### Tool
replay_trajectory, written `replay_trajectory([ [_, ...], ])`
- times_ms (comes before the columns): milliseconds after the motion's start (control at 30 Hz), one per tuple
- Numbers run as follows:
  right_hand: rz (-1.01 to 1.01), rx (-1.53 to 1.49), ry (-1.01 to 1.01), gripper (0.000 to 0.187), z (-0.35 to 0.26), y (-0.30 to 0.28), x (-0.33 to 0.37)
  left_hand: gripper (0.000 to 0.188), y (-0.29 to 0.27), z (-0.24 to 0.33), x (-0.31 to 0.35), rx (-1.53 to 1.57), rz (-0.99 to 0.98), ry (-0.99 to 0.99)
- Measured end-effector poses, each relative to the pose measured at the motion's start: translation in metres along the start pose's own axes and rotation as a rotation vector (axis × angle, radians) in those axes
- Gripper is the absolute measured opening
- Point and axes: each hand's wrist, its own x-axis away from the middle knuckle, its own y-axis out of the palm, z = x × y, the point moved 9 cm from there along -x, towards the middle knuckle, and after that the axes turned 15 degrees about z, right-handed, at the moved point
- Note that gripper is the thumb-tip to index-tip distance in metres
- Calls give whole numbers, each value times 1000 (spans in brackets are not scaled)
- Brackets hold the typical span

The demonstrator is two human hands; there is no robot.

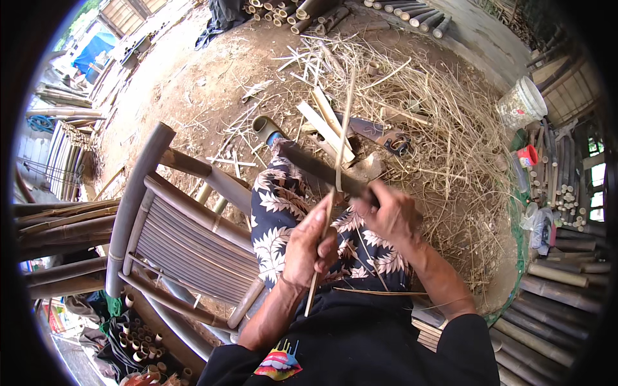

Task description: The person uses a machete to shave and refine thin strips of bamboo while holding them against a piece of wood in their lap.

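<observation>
My left hand (309, 248) is closed round the lower part of a long, thin bamboo strip (346, 116), which points up and away over my lap. In my right hand (389, 215) is a knife (315, 166), its broad dark blade lying across my knees toward the left. Blade and strip meet just beyond my left thumb; how deep the edge sits in the strip I cannot tell. Fingers cover the knife's handle. Thin slivers (367, 251) lie on my patterned trousers and dark shirt.
Pale split bamboo pieces (327, 132) and a saw (380, 135) lie on the ground ahead, among heaped shavings (444, 148). A bamboo chair (193, 238) stands close on the left. Bamboo poles (547, 309) are stacked at right, below a white bucket (523, 103).
</observation>
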Motion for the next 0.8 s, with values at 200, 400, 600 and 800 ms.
replay_trajectory([
  [200, -66, 64, 193, 61, 66, -2, -23, 47, -16, -23, 28, -20, -23, -110],
  [400, -5, 109, 569, 67, 159, -13, -36, 52, -54, -48, 70, -148, -17, -233],
  [600, -17, 44, 444, 76, 99, -29, -37, 48, -61, -19, 18, -129, 54, -4],
  [800, 4, -39, -2, 59, -11, -3, 18, 39, -4, 23, -22, -506, 80, 391],
])
